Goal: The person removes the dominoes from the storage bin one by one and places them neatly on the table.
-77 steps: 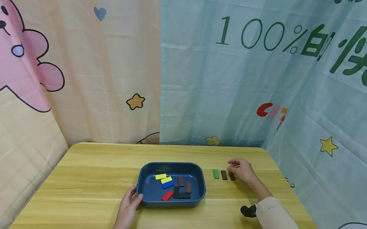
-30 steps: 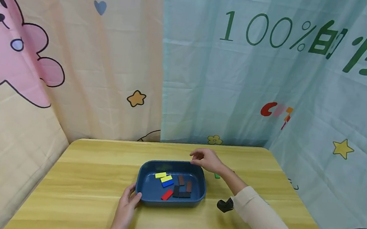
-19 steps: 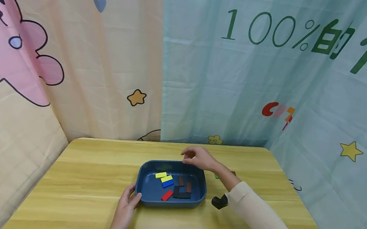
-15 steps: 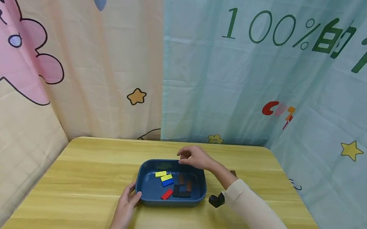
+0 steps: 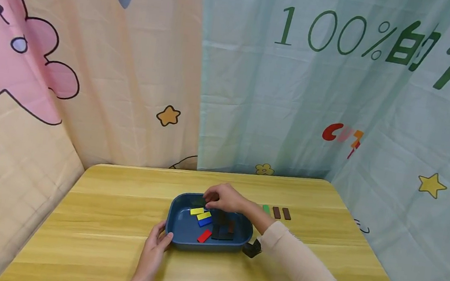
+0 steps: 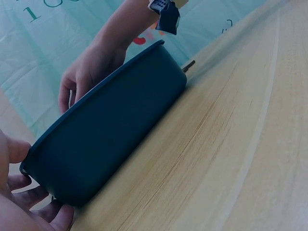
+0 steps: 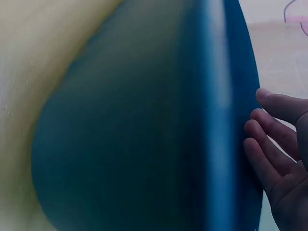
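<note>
In the head view, my left hand [image 5: 153,244] holds the left end of a dark blue tray [image 5: 191,245]. The left wrist view shows the thumb at the rim and fingers against the outer wall. Above the tray's back half is my right hand [image 5: 224,197], fingers bent downward near two yellow domino-like blocks [image 5: 197,211]. No block shows between its fingers [image 7: 262,159] in the right wrist view. Also inside lie a blue block [image 5: 205,222], a red block [image 5: 204,236], black blocks [image 5: 222,236] and brown ones, partly in the hand's shadow.
Right of the tray, a green block [image 5: 266,209] and two brown blocks [image 5: 280,213] stand in a row on the wooden table [image 5: 114,220]. A black wrist device [image 5: 252,248] hangs under the right sleeve, by the tray's right corner. Printed curtains [image 5: 248,92] surround the table.
My right hand has moved left from the row of blocks, past the tray's back rim, and dipped inside. The row is uncovered again. My left hand has stayed at the tray.
</note>
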### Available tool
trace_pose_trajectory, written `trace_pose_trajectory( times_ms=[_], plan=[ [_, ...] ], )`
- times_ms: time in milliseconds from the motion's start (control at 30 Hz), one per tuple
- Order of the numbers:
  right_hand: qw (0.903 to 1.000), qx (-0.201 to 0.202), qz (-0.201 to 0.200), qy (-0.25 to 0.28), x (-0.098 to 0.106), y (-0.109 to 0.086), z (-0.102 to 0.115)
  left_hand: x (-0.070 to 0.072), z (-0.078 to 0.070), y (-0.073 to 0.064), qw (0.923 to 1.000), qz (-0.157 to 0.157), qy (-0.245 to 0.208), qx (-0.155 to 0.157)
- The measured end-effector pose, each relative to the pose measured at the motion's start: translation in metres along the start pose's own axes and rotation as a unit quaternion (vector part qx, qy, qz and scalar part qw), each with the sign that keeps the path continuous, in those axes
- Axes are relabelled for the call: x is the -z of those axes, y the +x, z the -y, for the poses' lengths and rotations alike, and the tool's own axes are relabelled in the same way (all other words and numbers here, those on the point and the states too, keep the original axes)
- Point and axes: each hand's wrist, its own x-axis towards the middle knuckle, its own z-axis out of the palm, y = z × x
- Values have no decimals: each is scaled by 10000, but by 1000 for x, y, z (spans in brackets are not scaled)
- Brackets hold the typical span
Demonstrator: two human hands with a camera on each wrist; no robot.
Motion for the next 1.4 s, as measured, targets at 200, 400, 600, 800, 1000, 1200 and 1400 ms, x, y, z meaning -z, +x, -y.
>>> trace_pose_trajectory(
  times_ms=[200,400,600,800,1000,1200,1400],
  plan=[
    [9999,50,142,-78,-18,13,6,4,-3,-2,9999,-27,-32,-150],
    [9958,89,503,-762,-33,17,13,3,-2,-5,9994,99,-108,-315],
    [9893,17,744,-1253,-40,18,19,-1,-2,-6,9992,105,-156,-339],
    [9867,288,666,-1457,-47,21,17,0,-2,-5,9990,104,-131,-406],
    [9849,351,526,-1612,-53,25,14,0,-1,-6,9989,104,-107,-446],
    [9871,497,369,-1478,-52,24,14,0,-1,-7,9986,139,-102,-500],
    [9918,524,249,-1140,-47,22,15,1,-2,-6,9989,164,-136,-408]
  ],
)
